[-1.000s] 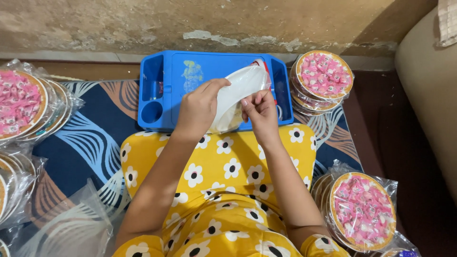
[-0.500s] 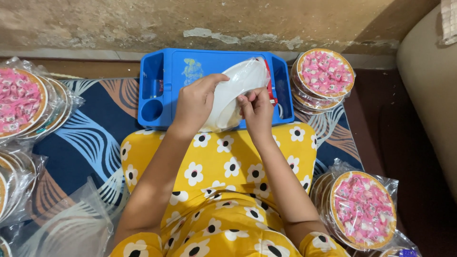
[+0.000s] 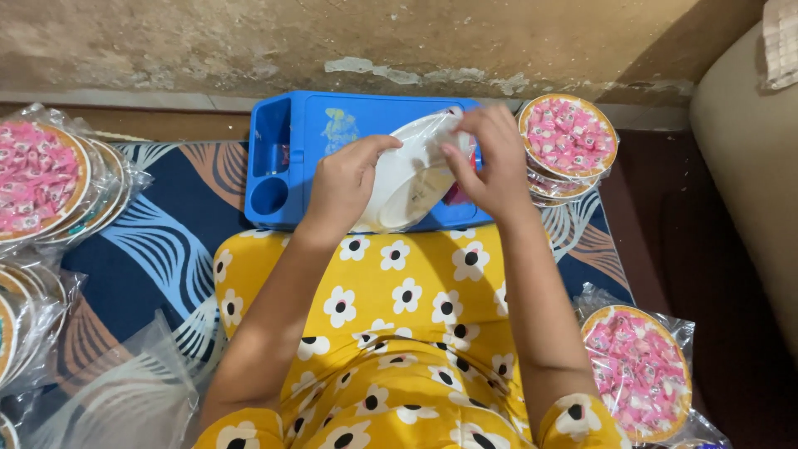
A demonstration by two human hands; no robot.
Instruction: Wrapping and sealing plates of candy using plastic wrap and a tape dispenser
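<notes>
White and thin, the paper plate I see from the head camera sits inside a clear plastic bag, held tilted over the blue plastic tray that rests on the person's lap against a yellow flowered dress. I judge the plate to be very light and fairly stiff but easy to crease, and the bag around it to be soft and slippery, so the safest hold would be at the plate's rim through the film rather than on the loose plastic. My left hand has its fingers curled closed over the plate's left edge, gripping it. My right hand pinches the top of the bag with narrow fingers near the plate's upper right edge; something pink shows under that hand, but I cannot tell what it is. Just beside the tray on the right lies a stack of wrapped plates of pink sweets; another wrapped plate lies by the right elbow, and more are stacked at far left on a patterned blue mat.
</notes>
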